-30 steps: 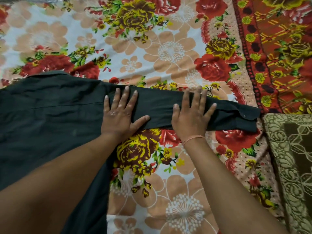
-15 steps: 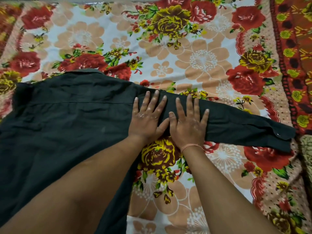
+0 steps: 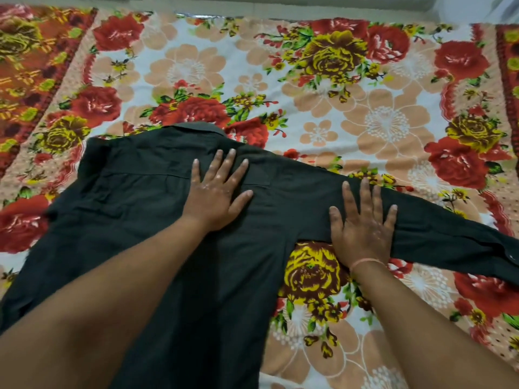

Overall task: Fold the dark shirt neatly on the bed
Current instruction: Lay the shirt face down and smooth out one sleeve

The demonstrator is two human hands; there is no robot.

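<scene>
The dark shirt (image 3: 134, 209) lies back-up on the bed, collar (image 3: 196, 127) pointing away from me. Its right sleeve (image 3: 438, 237) stretches out flat to the right, cuff at the frame's right edge. My left hand (image 3: 216, 192) presses flat on the shirt's upper back just below the collar, fingers spread and straight. My right hand (image 3: 362, 226) lies flat on the sleeve near the armpit, fingers spread, its heel over the sleeve's lower edge. A thin pink band circles my right wrist. The shirt's left side is partly folded in at the left.
A floral bedsheet (image 3: 337, 94) with red and yellow roses covers the bed all round the shirt. A red patterned border (image 3: 33, 68) runs along the left and right sides. The bed's far edge (image 3: 280, 7) shows at the top.
My left hand slid left from the sleeve onto the shirt's upper back. My right hand stayed on the sleeve, so the hands are now apart. The view shifted left and back, showing more shirt.
</scene>
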